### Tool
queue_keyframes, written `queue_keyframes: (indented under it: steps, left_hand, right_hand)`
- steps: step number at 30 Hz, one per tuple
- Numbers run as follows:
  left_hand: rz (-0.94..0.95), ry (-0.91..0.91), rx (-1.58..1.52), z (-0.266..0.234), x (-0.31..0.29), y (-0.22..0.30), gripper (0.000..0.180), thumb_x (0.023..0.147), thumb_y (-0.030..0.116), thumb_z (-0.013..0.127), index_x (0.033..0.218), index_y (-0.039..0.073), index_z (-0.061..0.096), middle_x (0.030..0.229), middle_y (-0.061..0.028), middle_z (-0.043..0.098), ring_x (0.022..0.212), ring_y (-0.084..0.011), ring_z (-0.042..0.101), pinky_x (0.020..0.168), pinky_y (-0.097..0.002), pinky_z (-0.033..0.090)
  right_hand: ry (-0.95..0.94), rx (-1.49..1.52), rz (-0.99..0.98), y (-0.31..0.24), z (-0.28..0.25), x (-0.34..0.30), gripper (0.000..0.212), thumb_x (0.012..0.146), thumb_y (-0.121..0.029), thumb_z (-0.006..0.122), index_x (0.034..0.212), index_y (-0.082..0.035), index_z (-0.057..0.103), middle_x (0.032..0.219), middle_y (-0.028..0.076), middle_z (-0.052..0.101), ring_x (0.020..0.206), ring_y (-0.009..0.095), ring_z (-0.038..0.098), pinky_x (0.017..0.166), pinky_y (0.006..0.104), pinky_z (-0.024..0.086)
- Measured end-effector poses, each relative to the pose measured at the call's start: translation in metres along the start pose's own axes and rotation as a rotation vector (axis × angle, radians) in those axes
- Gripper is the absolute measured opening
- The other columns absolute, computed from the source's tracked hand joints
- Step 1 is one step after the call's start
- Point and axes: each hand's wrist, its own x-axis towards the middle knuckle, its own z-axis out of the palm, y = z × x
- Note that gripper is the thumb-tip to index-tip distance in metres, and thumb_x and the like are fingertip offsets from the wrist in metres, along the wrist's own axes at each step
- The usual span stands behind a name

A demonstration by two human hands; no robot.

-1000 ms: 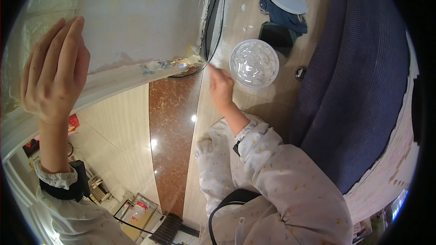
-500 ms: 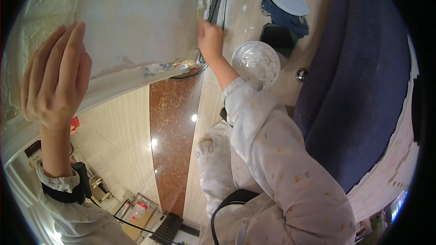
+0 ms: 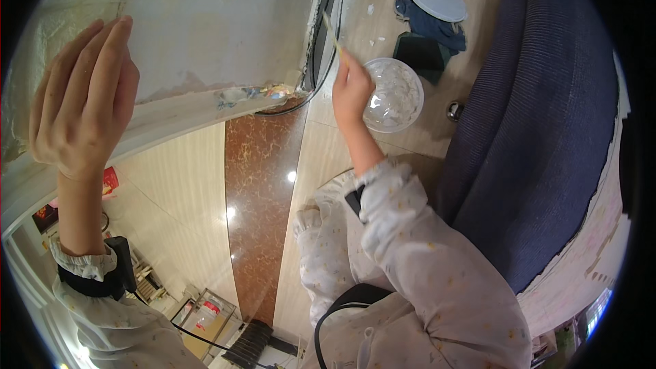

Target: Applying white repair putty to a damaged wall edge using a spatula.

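Note:
My left hand (image 3: 85, 96) is raised against the whitish wall (image 3: 212, 27), its fingers stretched out and holding nothing. In my right hand (image 3: 353, 89) is a thin, pale scraper (image 3: 332, 33) with a yellowish part by the fingers, seen nearly edge-on. Its tip points up and away, over the dark strip and cable along the wall's edge. Just right of that hand stands an open white tub (image 3: 396, 99) of white paste, partly hidden behind the hand. Patchy, coloured stains (image 3: 260, 96) mark the wall's lower corner.
A round white lid (image 3: 437, 0) lies on a blue cloth (image 3: 427, 27), beside a dark green box-like thing (image 3: 420, 55). A dark blue ribbed sofa (image 3: 540, 109) runs along the right. A shiny metal doorstop-like piece (image 3: 454, 111) and white crumbs (image 3: 371, 9) are on the floor.
My right hand has moved away from the wall's edge, to the right and nearer, beside the tub, with the scraper still in it. My left hand has barely shifted.

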Motion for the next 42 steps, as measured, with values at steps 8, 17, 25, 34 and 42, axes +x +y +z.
queue_keyframes:
  steps: [8,17,25,34,42]
  left_hand:
    - [0.015,0.014,-0.014,0.003,0.004,0.001,0.021,0.075,0.003,0.064,0.091,0.013,0.073,0.082,0.0051,0.070,0.080,-0.0092,0.069,0.071,-0.0198,0.055]
    - [-0.008,-0.011,-0.021,0.005,0.000,-0.004,0.019,0.076,0.003,0.064,0.090,0.013,0.073,0.081,0.0051,0.071,0.079,-0.0089,0.069,0.070,-0.0194,0.055]
    - [0.039,-0.041,-0.078,0.010,-0.007,-0.003,0.023,0.077,-0.002,0.068,0.097,0.008,0.071,0.093,0.0021,0.072,0.087,-0.0129,0.069,0.075,-0.0201,0.057]
    - [0.019,-0.065,-0.144,0.014,-0.009,0.002,0.013,0.084,-0.001,0.064,0.096,0.000,0.068,0.090,-0.0020,0.073,0.082,-0.0162,0.071,0.069,-0.0209,0.058]
    - [0.095,-0.055,-0.127,0.016,-0.010,-0.005,0.010,0.088,0.005,0.062,0.095,0.000,0.067,0.090,0.0003,0.073,0.080,-0.0133,0.071,0.064,-0.0178,0.056]
  right_hand:
    - [-0.300,-0.145,-0.063,0.003,0.047,0.049,0.024,0.080,-0.001,0.059,0.101,-0.006,0.069,0.075,0.021,0.063,0.072,0.038,0.061,0.066,0.0443,0.049]
    - [-0.236,-0.135,-0.049,0.021,-0.016,0.064,0.018,0.078,-0.004,0.057,0.092,-0.003,0.068,0.071,0.020,0.062,0.071,0.038,0.062,0.065,0.0466,0.049]
    - [-0.446,-0.605,0.188,0.089,-0.015,0.246,0.024,0.074,-0.014,0.063,0.095,-0.006,0.071,0.098,0.019,0.068,0.094,0.035,0.065,0.085,0.0405,0.051]
    - [-0.566,-0.810,0.300,0.121,0.008,0.255,0.024,0.077,-0.015,0.064,0.096,-0.003,0.070,0.103,0.021,0.066,0.100,0.036,0.064,0.086,0.0398,0.051]
    - [-0.673,-0.797,0.156,0.143,0.032,0.229,0.021,0.074,-0.011,0.065,0.093,-0.009,0.073,0.094,0.019,0.068,0.094,0.034,0.065,0.086,0.0398,0.050]
